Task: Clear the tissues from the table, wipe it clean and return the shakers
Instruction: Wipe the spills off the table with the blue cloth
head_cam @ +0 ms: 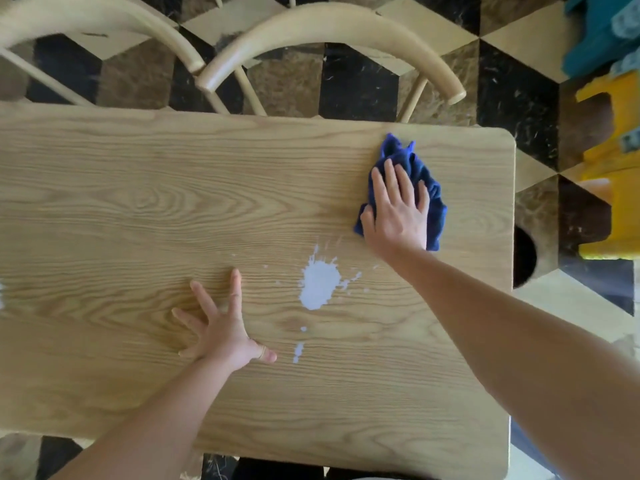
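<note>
Your right hand presses flat on the blue cloth, far right of the table. The white spill lies nearer and left. Left hand splayed, holding nothing.

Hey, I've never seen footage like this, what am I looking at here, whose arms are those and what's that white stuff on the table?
There is no machine: one camera worn on a person's head looks down at their own two bare hands. The right hand presses flat on a dark blue cloth near the far right corner of a wooden table. The left hand rests open on the wood, fingers spread. Between them lies a white spill with small splashes, not yet wiped. Two chair backs stand beyond the table.
</note>
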`<state>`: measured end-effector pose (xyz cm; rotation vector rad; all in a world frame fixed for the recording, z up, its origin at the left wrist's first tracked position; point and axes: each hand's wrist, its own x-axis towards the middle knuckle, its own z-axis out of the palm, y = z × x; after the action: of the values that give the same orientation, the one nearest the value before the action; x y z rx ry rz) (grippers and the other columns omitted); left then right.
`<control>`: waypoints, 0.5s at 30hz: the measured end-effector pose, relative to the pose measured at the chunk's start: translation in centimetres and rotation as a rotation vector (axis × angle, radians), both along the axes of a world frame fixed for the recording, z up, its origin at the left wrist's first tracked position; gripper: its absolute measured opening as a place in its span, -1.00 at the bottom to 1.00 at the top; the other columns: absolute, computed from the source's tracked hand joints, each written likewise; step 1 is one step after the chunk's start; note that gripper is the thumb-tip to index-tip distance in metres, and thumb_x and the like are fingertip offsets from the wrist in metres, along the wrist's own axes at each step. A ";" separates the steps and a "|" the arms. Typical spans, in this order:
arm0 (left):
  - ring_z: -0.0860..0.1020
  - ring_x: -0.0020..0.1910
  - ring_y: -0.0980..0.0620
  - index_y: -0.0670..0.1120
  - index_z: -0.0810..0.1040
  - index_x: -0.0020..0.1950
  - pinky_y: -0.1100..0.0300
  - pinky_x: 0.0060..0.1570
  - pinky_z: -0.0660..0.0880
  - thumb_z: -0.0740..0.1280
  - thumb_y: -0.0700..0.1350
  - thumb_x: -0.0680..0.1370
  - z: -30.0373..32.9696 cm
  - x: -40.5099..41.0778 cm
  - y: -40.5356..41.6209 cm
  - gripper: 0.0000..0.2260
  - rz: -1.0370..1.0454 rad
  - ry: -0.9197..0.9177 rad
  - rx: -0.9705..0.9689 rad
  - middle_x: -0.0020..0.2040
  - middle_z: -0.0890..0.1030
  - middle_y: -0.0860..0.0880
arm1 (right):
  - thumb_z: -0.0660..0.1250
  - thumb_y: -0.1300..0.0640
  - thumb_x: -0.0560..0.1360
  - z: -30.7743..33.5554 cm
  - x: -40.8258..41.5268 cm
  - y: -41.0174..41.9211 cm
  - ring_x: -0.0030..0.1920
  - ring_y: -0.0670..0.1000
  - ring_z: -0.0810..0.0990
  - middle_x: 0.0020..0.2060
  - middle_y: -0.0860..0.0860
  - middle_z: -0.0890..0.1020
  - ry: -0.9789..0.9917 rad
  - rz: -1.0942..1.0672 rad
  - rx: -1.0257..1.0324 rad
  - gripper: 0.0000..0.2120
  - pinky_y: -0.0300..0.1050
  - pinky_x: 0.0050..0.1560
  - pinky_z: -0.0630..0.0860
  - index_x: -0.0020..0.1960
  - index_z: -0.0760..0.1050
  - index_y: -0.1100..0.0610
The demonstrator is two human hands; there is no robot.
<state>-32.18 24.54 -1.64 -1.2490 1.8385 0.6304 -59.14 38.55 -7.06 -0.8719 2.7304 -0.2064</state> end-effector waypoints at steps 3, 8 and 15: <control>-0.53 0.41 -0.43 0.42 -0.65 0.26 -0.54 0.35 0.02 0.69 0.12 0.14 0.3 -0.9 -0.5 0.45 0.016 -0.048 0.054 0.30 -0.77 -0.04 | 0.04 -0.08 0.60 -0.1 5.7 2.7 0.60 0.03 0.02 0.62 -0.01 0.07 -0.041 0.092 0.028 -0.40 0.21 0.56 -0.02 0.61 0.08 0.05; -0.49 0.42 -0.47 0.35 -0.69 0.27 -0.48 0.40 -0.07 0.67 0.20 0.14 1.2 -1.0 -0.7 0.46 -0.023 -0.110 0.071 0.31 -0.76 -0.11 | 0.11 -0.07 0.60 0.4 15.2 8.3 0.59 0.04 0.10 0.61 -0.01 0.12 -0.075 0.016 0.044 -0.42 0.21 0.55 0.02 0.59 0.16 0.05; -0.37 0.42 -0.58 0.26 -0.68 0.33 -0.45 0.41 -0.18 0.63 0.32 0.07 1.6 -0.6 -0.8 0.49 -0.099 -0.112 0.050 0.38 -0.68 -0.22 | 0.13 -0.06 0.57 1.0 27.2 11.6 0.58 0.03 0.16 0.59 -0.01 0.19 -0.106 -0.174 0.070 -0.42 0.19 0.53 0.09 0.57 0.23 0.04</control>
<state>-32.80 23.77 0.00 -1.1306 1.7693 0.5378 -31.89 50.12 -6.03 -0.5876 2.6959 -0.1839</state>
